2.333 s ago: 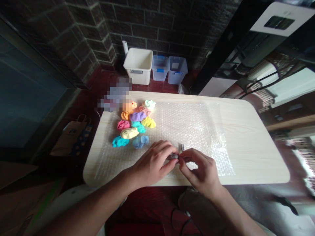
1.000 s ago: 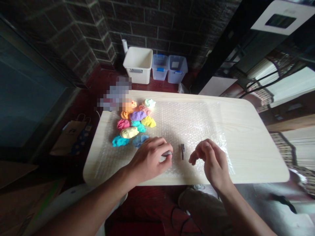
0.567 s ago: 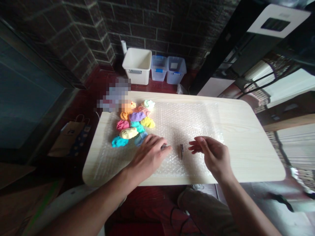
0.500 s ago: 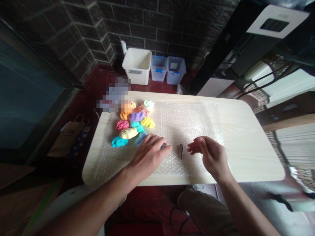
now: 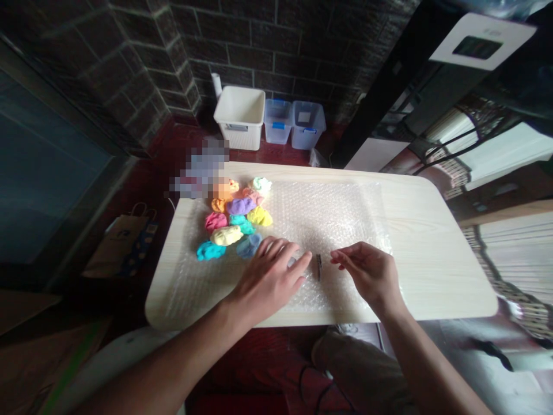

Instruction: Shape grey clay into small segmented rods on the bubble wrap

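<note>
My left hand [image 5: 270, 279] is over the bubble wrap [image 5: 328, 213], palm down with its fingers spread. A small greyish patch, too unclear to name, shows between its thumb and index finger. A thin dark stick-like piece [image 5: 318, 267] lies on the wrap between my hands. To the right of it my right hand [image 5: 371, 271] is closed in a pinch; anything held there is hidden. Beyond my left fingertips sits a grey-blue clay lump [image 5: 249, 246]. Several more soft clay lumps are clustered behind it, among them a cream lump [image 5: 226, 235], a turquoise lump [image 5: 211, 250] and a purple lump [image 5: 241, 206].
The pale wooden table [image 5: 425, 242] has rounded corners. Behind it on the floor stand a white bin [image 5: 239, 132] and two clear plastic boxes with blue latches, one the right-hand box [image 5: 307, 129]. A paper bag [image 5: 116, 245] is on the floor at left.
My left hand has opened, its thumb and fingers spreading and shifting slightly right. The fingers of my right hand have closed from a loose curl into a pinch.
</note>
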Available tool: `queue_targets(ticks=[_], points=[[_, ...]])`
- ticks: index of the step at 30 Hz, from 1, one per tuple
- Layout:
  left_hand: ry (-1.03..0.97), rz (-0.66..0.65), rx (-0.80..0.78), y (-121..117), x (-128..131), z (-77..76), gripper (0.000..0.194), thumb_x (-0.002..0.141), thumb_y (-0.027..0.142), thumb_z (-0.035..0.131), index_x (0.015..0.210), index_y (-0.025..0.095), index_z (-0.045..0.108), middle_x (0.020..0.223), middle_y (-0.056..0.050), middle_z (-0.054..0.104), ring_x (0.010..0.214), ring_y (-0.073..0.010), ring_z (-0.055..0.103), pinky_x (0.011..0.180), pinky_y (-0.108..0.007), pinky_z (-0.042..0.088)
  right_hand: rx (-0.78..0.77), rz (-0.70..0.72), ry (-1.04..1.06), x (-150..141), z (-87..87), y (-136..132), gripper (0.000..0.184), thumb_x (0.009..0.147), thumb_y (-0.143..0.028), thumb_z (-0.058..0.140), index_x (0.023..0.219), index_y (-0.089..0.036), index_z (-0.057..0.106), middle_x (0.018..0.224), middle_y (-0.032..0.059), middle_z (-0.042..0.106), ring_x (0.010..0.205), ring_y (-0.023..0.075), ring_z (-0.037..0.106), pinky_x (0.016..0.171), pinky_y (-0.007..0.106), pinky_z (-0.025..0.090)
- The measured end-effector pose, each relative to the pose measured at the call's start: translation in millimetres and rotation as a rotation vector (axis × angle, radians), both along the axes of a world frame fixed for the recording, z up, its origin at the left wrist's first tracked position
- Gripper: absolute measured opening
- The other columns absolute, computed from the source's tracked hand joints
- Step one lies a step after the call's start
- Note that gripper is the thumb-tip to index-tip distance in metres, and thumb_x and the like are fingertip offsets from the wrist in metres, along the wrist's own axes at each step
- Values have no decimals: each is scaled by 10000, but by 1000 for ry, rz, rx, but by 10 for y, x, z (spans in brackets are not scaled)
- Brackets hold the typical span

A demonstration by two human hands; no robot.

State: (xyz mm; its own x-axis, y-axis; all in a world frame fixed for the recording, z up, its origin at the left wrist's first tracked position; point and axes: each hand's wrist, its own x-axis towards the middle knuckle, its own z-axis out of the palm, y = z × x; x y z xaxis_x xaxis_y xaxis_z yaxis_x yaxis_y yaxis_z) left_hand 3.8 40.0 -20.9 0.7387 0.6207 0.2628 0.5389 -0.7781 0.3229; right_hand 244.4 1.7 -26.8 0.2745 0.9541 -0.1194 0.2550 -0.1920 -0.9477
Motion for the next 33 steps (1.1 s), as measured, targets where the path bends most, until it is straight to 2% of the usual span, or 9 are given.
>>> queue_targets(ticks=[6, 9, 13, 17, 20, 24, 27, 30, 33], points=[[-24, -37, -18, -63, 83, -25, 221, 978, 265, 664, 1161, 143, 682, 1097, -109, 677, 1066, -300, 606, 936, -474, 476, -4, 22, 2, -59, -19, 15, 344, 904, -504, 754, 932, -163, 792, 821, 115, 828, 717, 243, 791, 663, 362, 639], [-40, -20, -16, -53, 83, -41, 173, 982, 230, 644, 1123, 141, 690, 1091, -110, 677, 1072, -298, 603, 954, -476, 469, 7, 43, -116, -91, -74, 25, 303, 878, -485, 783, 896, -182, 783, 836, 104, 825, 725, 252, 789, 668, 371, 631], [-73, 2, -14, -26, 61, -57, 160, 982, 187, 616, 1113, 146, 697, 1101, -113, 673, 1083, -296, 587, 976, -481, 461, 8, 56, -238, -153, -120, 48, 274, 822, -459, 825, 833, -190, 775, 996, 121, 827, 734, 253, 781, 662, 375, 614], [-89, 9, -34, -18, 58, -48, 163, 986, 162, 583, 1082, 147, 714, 1083, -108, 666, 1074, -287, 584, 981, -476, 463, -27, 85, -394, -245, -84, 62, 165, 822, -355, 812, 818, -197, 767, 807, 74, 811, 647, 235, 742, 617, 357, 562], [-86, 2, -54, -23, 66, -24, 167, 985, 150, 570, 1048, 149, 726, 1072, -107, 666, 1070, -284, 587, 982, -472, 469, -76, 65, -431, -285, -43, 63, 116, 781, -288, 832, 765, -203, 754, 701, 45, 785, 613, 229, 728, 594, 336, 529], [-114, -6, -84, -29, 64, -8, 174, 981, 140, 568, 1041, 149, 731, 1063, -107, 673, 1069, -281, 595, 984, -466, 480, -88, 32, -307, -268, -20, 71, 170, 751, -309, 851, 720, -189, 733, 643, 45, 757, 569, 213, 698, 531, 305, 489], [-175, 11, -123, -36, 51, -6, 174, 987, 167, 583, 1087, 151, 724, 1068, -105, 689, 1061, -282, 613, 970, -463, 492, -86, 16, -119, -257, 7, 75, 273, 689, -370, 915, 701, -180, 720, 630, 48, 748, 552, 197, 681, 500, 287, 471], [-279, 45, -194, -58, 47, 14, 191, 990, 267, 644, 1124, 150, 713, 1057, -105, 715, 1022, -279, 645, 930, -452, 514, -64, 24, 135, -297, 88, 57, 308, 642, -356, 966, 696, -185, 715, 665, 46, 762, 585, 184, 695, 538, 282, 517], [-439, 110, -372, -93, 66, 60, 255, 941, 364, 739, 1103, 167, 717, 995, -87, 753, 949, -251, 692, 849, -386, 540, -10, 54, 326, -383, 204, 17, 288, 634, -295, 987, 711, -196, 728, 731, 43, 785, 659, 184, 726, 613, 285, 573]])
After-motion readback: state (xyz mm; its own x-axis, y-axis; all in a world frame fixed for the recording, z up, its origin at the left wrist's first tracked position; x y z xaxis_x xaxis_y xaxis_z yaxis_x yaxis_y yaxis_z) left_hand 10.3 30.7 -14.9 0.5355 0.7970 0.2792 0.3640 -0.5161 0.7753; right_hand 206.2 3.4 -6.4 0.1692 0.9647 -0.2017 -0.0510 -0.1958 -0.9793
